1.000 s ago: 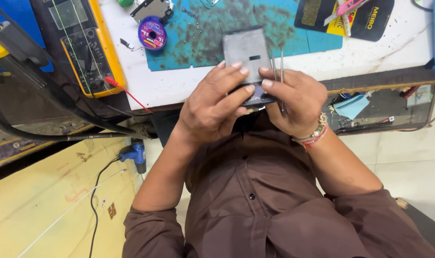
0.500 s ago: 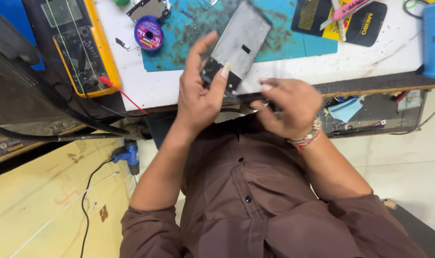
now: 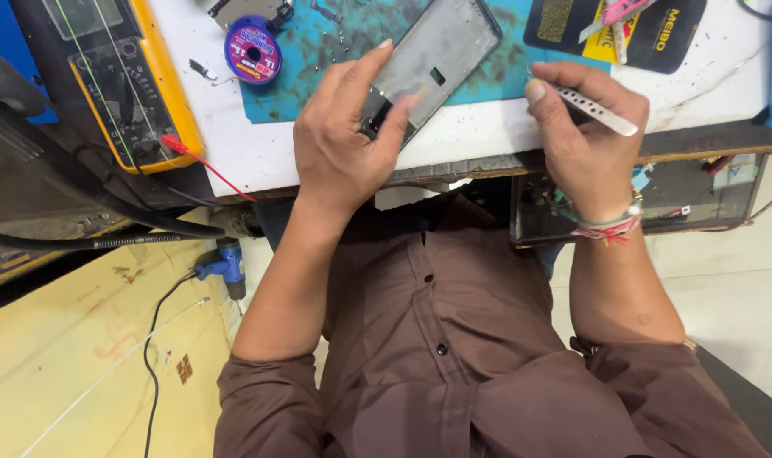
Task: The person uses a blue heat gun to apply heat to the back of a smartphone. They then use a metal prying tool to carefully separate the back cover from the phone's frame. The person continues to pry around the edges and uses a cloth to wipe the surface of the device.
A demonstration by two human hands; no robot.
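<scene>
The left hand is shown closed on the lower end of a phone frame, thumb and fingers pinching its dark bottom edge. The frame is held tilted, its long axis running from the left hand up and to the right, over the teal mat. The right hand is closed around metal tweezers, whose body projects to the right past the knuckles; the tip is hidden by the fingers. The frame thus lies to the left of the right hand, near but not touching, while the left hand is the one in contact.

Both hands are set above the front edge of the white bench. A spool of purple-labelled wire is seen on the mat's left part, and a yellow-cased multimeter with a red probe lead lies further left. A black pad rests at the upper right. Below the bench, a brown shirt, a pale floor and a blue-handled tool are visible.
</scene>
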